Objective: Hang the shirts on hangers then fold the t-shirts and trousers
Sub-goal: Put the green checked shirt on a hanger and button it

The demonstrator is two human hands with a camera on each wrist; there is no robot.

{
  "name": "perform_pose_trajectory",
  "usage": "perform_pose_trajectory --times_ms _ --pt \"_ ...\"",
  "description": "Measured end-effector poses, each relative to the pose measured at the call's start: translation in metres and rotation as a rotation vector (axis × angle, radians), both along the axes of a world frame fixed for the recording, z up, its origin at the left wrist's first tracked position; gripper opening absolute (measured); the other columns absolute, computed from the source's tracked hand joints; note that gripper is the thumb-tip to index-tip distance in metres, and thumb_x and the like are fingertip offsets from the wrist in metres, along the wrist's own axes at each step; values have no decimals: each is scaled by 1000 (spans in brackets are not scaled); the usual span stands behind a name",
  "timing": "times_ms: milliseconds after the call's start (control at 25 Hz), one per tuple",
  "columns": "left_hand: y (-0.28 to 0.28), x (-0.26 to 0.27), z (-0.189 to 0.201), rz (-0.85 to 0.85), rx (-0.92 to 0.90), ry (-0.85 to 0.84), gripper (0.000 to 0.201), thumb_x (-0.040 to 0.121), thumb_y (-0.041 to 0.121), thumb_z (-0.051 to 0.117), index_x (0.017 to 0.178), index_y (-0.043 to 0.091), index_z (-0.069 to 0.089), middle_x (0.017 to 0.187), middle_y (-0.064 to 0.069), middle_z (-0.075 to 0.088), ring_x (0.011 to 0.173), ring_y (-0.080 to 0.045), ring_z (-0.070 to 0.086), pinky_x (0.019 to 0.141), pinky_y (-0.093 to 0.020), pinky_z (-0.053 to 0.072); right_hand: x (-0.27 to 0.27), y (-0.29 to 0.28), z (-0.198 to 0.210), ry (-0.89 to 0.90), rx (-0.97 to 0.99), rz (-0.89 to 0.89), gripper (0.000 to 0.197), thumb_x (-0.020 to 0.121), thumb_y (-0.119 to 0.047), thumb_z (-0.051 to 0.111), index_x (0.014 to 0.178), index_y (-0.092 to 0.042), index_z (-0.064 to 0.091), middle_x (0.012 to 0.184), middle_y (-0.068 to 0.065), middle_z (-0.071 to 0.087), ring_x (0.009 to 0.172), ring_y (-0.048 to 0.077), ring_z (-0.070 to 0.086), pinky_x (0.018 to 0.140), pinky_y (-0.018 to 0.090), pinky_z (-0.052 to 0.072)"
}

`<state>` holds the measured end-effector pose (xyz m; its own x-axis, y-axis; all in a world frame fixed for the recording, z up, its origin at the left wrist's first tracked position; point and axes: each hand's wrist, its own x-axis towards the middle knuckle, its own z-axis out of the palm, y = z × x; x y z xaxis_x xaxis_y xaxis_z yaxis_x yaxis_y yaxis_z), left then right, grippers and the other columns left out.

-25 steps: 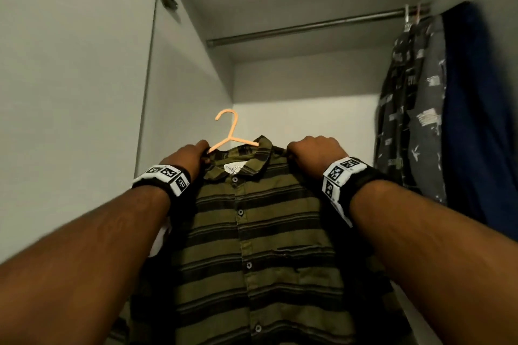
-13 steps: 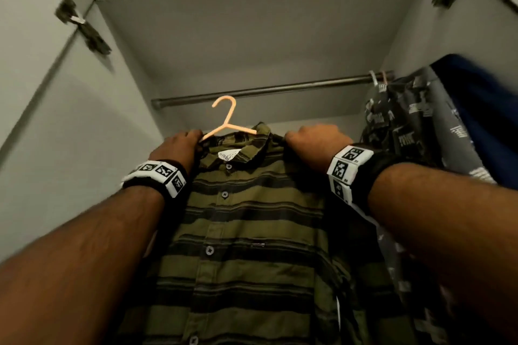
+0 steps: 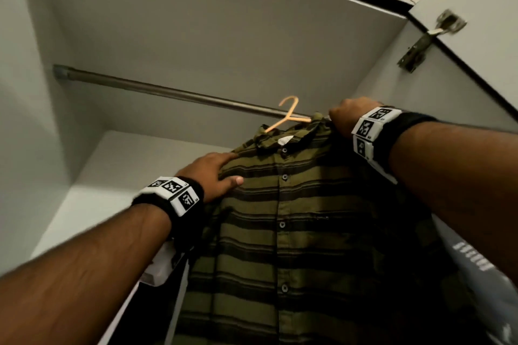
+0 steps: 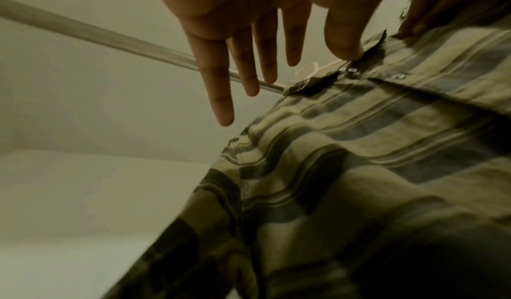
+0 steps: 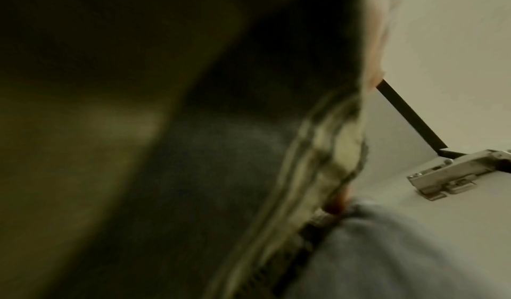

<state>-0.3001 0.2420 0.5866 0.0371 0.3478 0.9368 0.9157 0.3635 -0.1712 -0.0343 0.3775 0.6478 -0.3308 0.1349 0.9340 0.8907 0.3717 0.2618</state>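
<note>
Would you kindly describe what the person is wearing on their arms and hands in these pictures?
Both forearms are bare, with no sleeves showing. The left hand and right hand wear no gloves. Each wrist carries a black wristband: the left wristband and the right wristband each hold a white block printed with square black-and-white coded markers. No rings or watches can be made out.

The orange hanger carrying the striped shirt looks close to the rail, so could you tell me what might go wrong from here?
1. The orange hanger has its hook at the rail, but whether it has caught is unclear; letting go now could drop the striped shirt.
2. Only the right hand grips the shirt's shoulder; the left hand is open, so the load may tilt.
3. The grey garment hangs close by and could get snagged.
</note>
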Motion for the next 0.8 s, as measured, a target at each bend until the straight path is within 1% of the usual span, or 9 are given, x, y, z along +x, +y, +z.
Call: perform_pose_trajectory --times_ms 40,80,160,240,360,520,600,680,800 --pt "19 5 1 -63 -11 -1 82 70 68 48 142 31 39 142 -4 47 129 -22 44 107 -35 36 6 10 6 -1 1 -43 25 96 -18 50 114 -9 65 114 12 65 103 34 64 76 37 51" --pt "38 10 3 -94 -25 6 79 74 64 54 144 30 37 145 -3 44 132 -21 41 109 -33 33 12 19 11 -2 0 -75 25 96 -17 51 113 -8 66 112 12 66 102 33 65 75 35 52" --pt "74 16 11 -110 -49 33 71 86 46 61 147 26 31 150 -2 37 137 -19 34 111 -28 26 20 35 18 12 -7 -104 26 97 -14 49 115 -4 65 115 14 65 105 32 63 75 34 50" --pt "104 21 20 -131 -55 41 71 88 38 62 149 23 27 153 -2 32 140 -19 30 111 -26 23 22 47 20 6 -16 -174 26 97 -13 48 116 -6 63 117 13 64 106 31 63 75 34 49" --pt "149 29 27 -149 -74 26 74 89 35 61 150 25 21 156 -4 24 142 -20 25 112 -26 21 18 57 28 -45 -43 -258 27 98 -15 47 120 -9 61 121 10 62 108 31 62 75 34 47" --pt "210 38 21 -235 -137 -21 76 88 38 62 150 27 19 158 -7 18 143 -25 23 115 -32 23 11 57 30 -91 -30 -227 28 99 -15 45 120 -6 60 124 12 61 111 31 60 74 33 42" --pt "239 39 17 -252 -153 -48 78 86 38 64 150 28 20 157 -10 17 142 -28 24 114 -33 24 7 65 25 -61 58 -193 29 97 -15 46 120 -5 60 123 15 60 112 34 58 79 37 44" --pt "260 36 11 -305 -162 -94 79 87 31 65 150 30 18 156 -9 19 141 -28 25 111 -32 24 4 71 22 -25 102 -179 29 96 -15 47 119 -4 60 122 18 59 112 35 57 81 39 44" --pt "271 21 4 -456 -133 -174 75 89 10 58 147 39 22 152 -6 32 136 -26 36 112 -32 29 0 68 26 -103 34 -245 22 95 -15 52 112 -4 61 115 16 62 103 35 62 70 33 43"
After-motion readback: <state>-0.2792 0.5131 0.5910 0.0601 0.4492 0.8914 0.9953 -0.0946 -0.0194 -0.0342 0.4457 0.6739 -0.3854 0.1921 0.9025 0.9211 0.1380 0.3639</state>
